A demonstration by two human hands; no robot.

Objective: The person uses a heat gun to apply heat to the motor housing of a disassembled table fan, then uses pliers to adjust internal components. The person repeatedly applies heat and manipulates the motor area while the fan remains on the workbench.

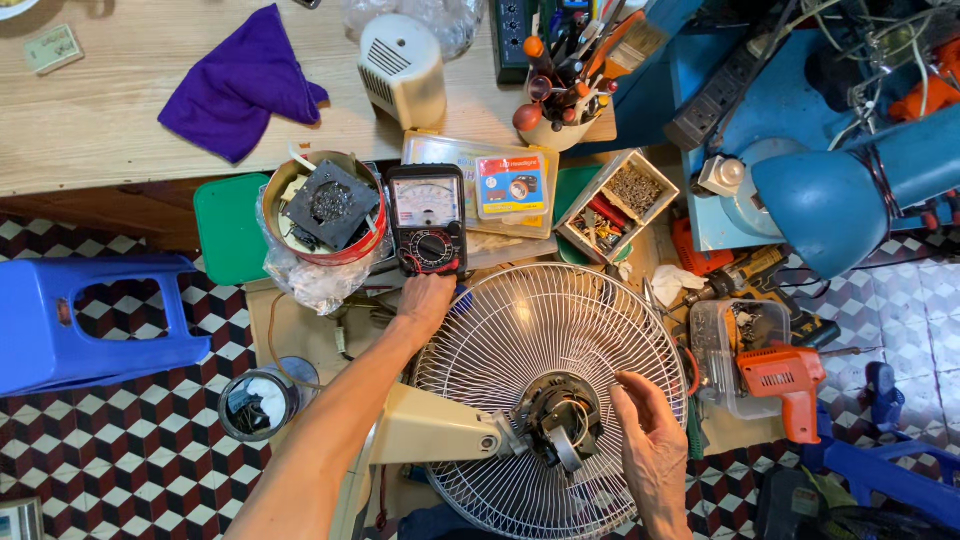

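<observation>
- A blue plastic stool [90,320] stands on the checkered floor at far left, well apart from the work
- A purple cloth [245,85] lies on the wooden bench [100,140] above it
- A red-rimmed tin [325,210] holding a black square part sits just beside the analog multimeter [428,220]
- The left hand [425,300] rests at the top-left rim of the fan guard, just below the multimeter; its fingers are curled under, so I cannot tell whether they clamp anything
- The white wire fan guard [520,320] lies flat in the middle, with the cream fan neck [430,430] running in from the lower left
- The bare fan motor [560,420] sits at the guard's centre; steadying the rim while working at the hub seems the sound way
- The right hand [650,450] hovers just beside the motor, fingers apart and holding nothing
- An orange electric drill [785,380] lies at right, under a blue desk lamp [830,205]
</observation>
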